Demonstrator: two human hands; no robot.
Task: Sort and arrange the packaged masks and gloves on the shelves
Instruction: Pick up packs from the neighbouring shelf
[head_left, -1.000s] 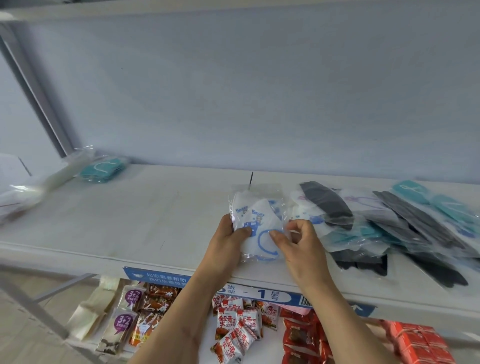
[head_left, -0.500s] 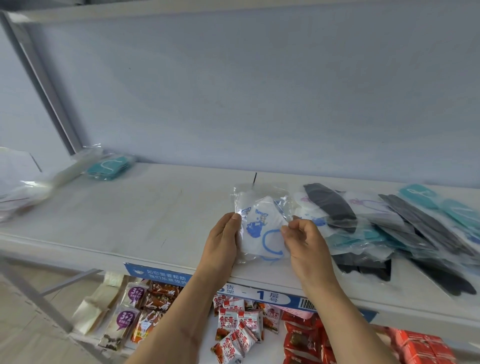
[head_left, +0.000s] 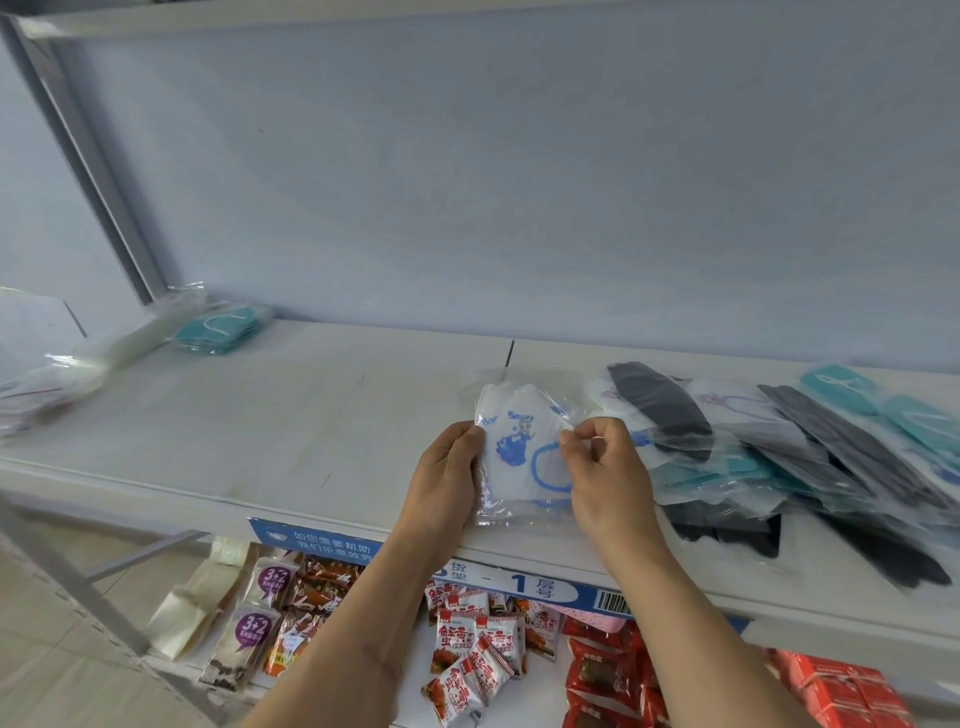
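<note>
Two shelves are showing: the white upper shelf (head_left: 291, 441) is running across the view, and the lower shelf (head_left: 332, 691) is peeking out beneath it, half hidden by the forearms. A heap of packaged masks (head_left: 810, 467), black, teal and white, is sprawling over the right end of the upper shelf and running off the right edge of the view; how many are lying there is hard to tell, since the clear bags are overlapping. At the far left, more clear packets (head_left: 47, 374) are blurring out at the edge, and a teal pack (head_left: 221, 327) is lying near the back wall, well apart from the hands. Snack packs (head_left: 478, 649) are crowding the lower shelf, partly covered by the arms. A blue label (head_left: 524, 582) is sticking to the upper shelf's front edge, its print partly hidden behind the left forearm.

The white mask pack (head_left: 522, 447), printed with a blue figure, is lying near the front edge of the upper shelf, just left of the heap. The left hand (head_left: 447, 478) is lying against the pack's left edge, fingers fairly straight and close together; its thumb is hard to make out. The right hand (head_left: 608, 467) is pinching the pack's right edge, fingers curled tight over it.
</note>
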